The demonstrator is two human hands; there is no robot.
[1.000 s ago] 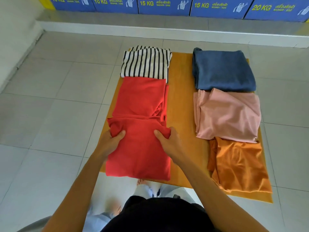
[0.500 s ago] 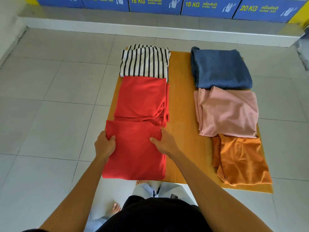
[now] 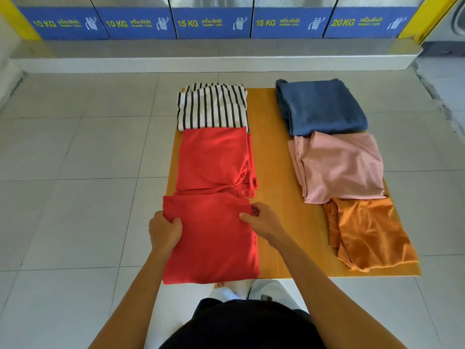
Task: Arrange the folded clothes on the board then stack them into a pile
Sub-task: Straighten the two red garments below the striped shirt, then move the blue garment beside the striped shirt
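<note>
On the near-left corner of the wooden board (image 3: 271, 172), the nearest red folded garment (image 3: 214, 243) lies flat, its near and left edges overhanging the board onto the tiled floor (image 3: 75, 159). Left hand (image 3: 164, 230) is clamped on the garment's left edge near the far corner, fingers curled into the cloth. Right hand (image 3: 264, 220) pinches the far-right corner, thumb on top.

Layout: two columns on the board.
- Left column, far to near: striped garment (image 3: 212, 108), second red garment (image 3: 214, 159), nearest red garment. Each touches its neighbour.
- Right column, far to near: blue garment (image 3: 322, 107), pink garment (image 3: 339, 167), orange garment (image 3: 370, 233), each overlapping the next slightly.

Judged step: squaring up or picking up the nearest red piece; stacking not yet begun.

Risks:
- Both grips sit at the far end only. If lifted from there, the near half would hang and the fold could open.
- The second red garment has a loose, bunched right edge just beside the right hand; it could snag and be dragged along.
- Overhang: a pull toward the body would slide the piece off the board.
- The orange garment looks slippery and loosely folded; poor base for a pile.

Containers: none on the board. Blue washer panels (image 3: 214, 22) line the far wall; contents not visible.
</note>
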